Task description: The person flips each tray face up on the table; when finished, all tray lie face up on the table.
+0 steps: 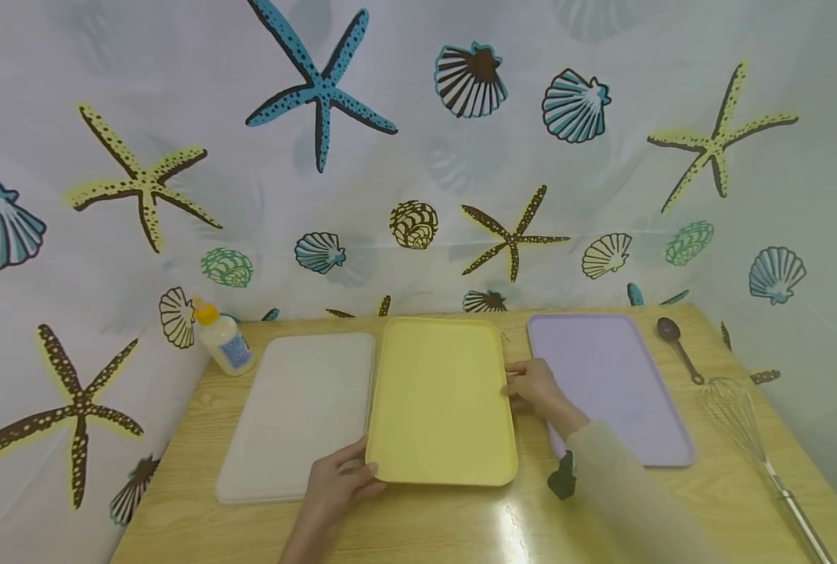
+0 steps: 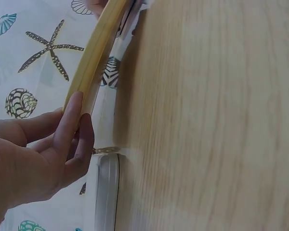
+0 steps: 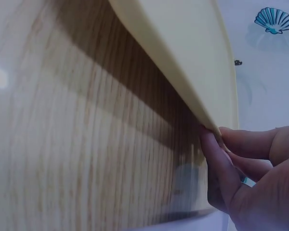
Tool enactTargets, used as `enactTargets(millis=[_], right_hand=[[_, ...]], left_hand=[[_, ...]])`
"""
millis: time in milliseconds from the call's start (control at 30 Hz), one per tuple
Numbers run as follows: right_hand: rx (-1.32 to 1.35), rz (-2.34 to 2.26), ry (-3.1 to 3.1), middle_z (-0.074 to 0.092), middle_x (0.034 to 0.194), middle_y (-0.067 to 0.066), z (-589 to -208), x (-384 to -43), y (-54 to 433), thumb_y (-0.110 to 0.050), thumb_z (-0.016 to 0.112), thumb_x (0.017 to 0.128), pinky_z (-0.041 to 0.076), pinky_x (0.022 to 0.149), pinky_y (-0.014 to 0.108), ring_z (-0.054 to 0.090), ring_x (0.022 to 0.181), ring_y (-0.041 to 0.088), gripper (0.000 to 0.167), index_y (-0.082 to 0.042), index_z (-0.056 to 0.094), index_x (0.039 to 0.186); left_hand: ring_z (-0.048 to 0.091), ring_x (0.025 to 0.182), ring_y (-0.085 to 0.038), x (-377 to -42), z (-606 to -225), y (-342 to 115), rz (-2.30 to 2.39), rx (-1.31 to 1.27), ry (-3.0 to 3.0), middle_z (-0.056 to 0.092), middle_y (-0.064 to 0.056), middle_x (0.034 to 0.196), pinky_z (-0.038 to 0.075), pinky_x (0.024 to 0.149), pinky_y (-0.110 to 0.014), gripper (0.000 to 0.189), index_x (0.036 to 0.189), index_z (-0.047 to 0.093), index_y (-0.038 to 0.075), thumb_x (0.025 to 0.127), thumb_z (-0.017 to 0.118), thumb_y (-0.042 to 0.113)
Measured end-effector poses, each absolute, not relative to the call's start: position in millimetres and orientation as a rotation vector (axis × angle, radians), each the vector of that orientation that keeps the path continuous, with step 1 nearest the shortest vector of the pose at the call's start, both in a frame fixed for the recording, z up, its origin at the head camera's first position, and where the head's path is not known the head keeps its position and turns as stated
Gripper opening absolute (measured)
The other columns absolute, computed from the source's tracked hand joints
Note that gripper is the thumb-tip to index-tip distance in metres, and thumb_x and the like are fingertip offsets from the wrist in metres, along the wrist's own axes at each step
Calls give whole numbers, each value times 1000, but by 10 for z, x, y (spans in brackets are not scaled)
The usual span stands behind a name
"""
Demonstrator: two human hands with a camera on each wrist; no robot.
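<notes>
Both hands hold a yellow tray (image 1: pixel 441 399) by its opposite edges, raised off the wooden table. My left hand (image 1: pixel 337 482) pinches the near left corner, thumb at the rim and fingers beneath, as the left wrist view also shows. At the right edge, my right hand (image 1: pixel 534 385) pinches the rim between thumb and fingers. In the right wrist view the tray's underside edge (image 3: pixel 168 62) stands above the tabletop with a shadow below. A white tray (image 1: pixel 298 415) lies to the left, and a purple tray (image 1: pixel 611 392) lies to the right, partly behind the right forearm.
A glue bottle (image 1: pixel 226 341) with an orange cap stands at the back left. On the right lie a dark spoon (image 1: pixel 679 348) and a wire whisk (image 1: pixel 759 454). A patterned curtain (image 1: pixel 390 157) hangs behind the wooden table (image 1: pixel 418 525) and at both sides.
</notes>
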State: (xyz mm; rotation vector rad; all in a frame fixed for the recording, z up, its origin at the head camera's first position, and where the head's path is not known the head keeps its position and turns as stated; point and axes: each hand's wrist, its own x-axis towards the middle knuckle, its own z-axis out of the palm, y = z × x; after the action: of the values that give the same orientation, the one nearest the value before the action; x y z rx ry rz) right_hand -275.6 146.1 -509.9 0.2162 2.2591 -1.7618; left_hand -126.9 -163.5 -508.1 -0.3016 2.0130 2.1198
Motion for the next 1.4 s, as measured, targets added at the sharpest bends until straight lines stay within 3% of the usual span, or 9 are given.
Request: enactTargets(millis=[100, 367, 633, 767, 900, 1100, 1400], right_hand=[[224, -1734, 2284, 58, 117, 32, -5079, -2767, 1504, 15, 63, 80, 61, 71, 37, 65, 96, 34, 52, 14, 48, 131], [214, -1678, 2360, 62, 108, 28, -5073, -2833, 1600, 15, 65, 78, 61, 67, 36, 67, 77, 21, 50, 14, 53, 126], [200, -1651, 2390, 59, 112, 31, -5089, -2854, 1643, 15, 63, 77, 61, 66, 36, 68, 88, 33, 48, 15, 54, 124], [207, -1657, 2406, 60, 110, 32, -5113, -2877, 1650, 16, 62, 76, 61, 63, 36, 70, 75, 29, 47, 16, 55, 123], [213, -1616, 2445, 61, 110, 31, -5137, -2899, 1657, 17, 64, 75, 61, 59, 33, 68, 67, 23, 48, 15, 56, 122], [176, -1523, 2510, 61, 109, 30, -5168, -2923, 1650, 16, 66, 75, 60, 57, 30, 67, 76, 25, 49, 14, 56, 123], [178, -1432, 2616, 60, 118, 32, -5184, -2931, 1594, 17, 66, 75, 59, 52, 28, 69, 75, 28, 48, 13, 58, 121]], left_hand=[[66, 89, -24, -1304, -5099, -1590, 2091, -289, 2058, 25, -40, 145, 59, 78, -32, 55, 139, 37, -13, 89, 59, -7], [58, 104, -38, -1389, -5160, -1465, 2022, -247, 2165, 39, -42, 133, 60, 77, -34, 51, 135, 36, -20, 89, 57, -11], [58, 98, -36, -1445, -5193, -1376, 1896, -247, 2276, 46, -42, 125, 60, 72, -29, 51, 133, 37, -21, 87, 57, -13], [59, 100, -39, -1449, -5181, -1327, 1794, -205, 2402, 43, -44, 128, 60, 69, -26, 50, 131, 39, -22, 86, 58, -13], [64, 85, -31, -1456, -5190, -1269, 1699, -160, 2549, 46, -43, 123, 59, 63, -23, 48, 126, 44, -23, 83, 60, -15], [66, 63, -23, -1488, -5200, -1221, 1609, -148, 2634, 42, -46, 125, 58, 58, -23, 47, 125, 44, -24, 81, 59, -19], [66, 62, -21, -1498, -5189, -1214, 1546, -134, 2637, 44, -46, 123, 58, 59, -22, 48, 127, 41, -25, 82, 57, -20]])
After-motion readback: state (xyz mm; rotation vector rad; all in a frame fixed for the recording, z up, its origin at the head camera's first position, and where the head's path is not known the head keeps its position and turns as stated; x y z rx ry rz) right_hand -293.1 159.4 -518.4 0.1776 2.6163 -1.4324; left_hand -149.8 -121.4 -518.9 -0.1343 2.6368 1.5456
